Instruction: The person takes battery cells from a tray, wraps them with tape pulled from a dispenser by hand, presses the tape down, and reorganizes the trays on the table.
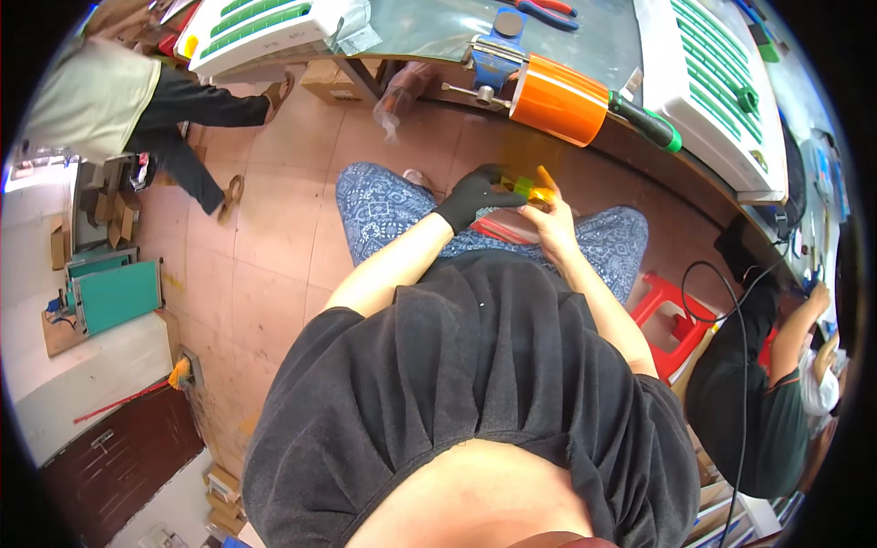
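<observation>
My left hand [475, 195], in a black glove, reaches over my lap with its fingers closed on a small shiny green-and-yellow piece [523, 188]. My bare right hand [554, 225] meets it from the other side, fingers pinched at the piece's yellow end. Its exact kind is too small to make out. Below the hands, something red and pale [504, 226] lies on my lap. Ahead, an orange cylinder [559, 99] sticks out over the bench edge beside a blue vise [498, 62]. A green-and-black handle [647, 122] points out from the cylinder's right end.
White trays with green slots [665, 100] stand on the bench [429, 27], at right and far left. Red-and-blue-handled pliers [546, 11] lie at the back. A red stool [665, 320] and a seated person [744, 393] are on my right. Another person [119, 100] walks at left.
</observation>
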The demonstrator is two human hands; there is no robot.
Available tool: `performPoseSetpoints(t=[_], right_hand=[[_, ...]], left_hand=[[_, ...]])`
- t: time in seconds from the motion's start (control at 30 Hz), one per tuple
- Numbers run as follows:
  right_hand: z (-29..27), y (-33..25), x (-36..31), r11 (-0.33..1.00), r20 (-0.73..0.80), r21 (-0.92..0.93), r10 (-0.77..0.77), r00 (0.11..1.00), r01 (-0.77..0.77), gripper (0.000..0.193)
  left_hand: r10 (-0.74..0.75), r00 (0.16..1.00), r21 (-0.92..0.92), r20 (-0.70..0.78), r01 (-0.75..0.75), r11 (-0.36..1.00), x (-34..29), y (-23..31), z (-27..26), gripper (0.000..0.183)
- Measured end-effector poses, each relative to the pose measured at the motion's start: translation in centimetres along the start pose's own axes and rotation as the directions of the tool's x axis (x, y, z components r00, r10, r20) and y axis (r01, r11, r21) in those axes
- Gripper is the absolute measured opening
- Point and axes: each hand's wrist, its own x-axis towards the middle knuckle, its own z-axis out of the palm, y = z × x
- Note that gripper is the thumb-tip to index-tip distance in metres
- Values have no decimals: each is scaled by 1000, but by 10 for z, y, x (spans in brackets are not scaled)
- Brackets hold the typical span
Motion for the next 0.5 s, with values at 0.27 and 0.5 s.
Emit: performPoseSetpoints(t=[0.27, 0.5], right_hand=[[-1, -19, -5, 767, 55, -540, -379, 924, 347, 26], [-32, -45, -16, 791, -4, -567, -282, 959, 230, 16]], left_hand=[[-109, 994, -185, -28, 102, 977, 14, 8, 7, 36], [-35, 990, 298, -136, 75, 952, -6, 22, -2, 42]])
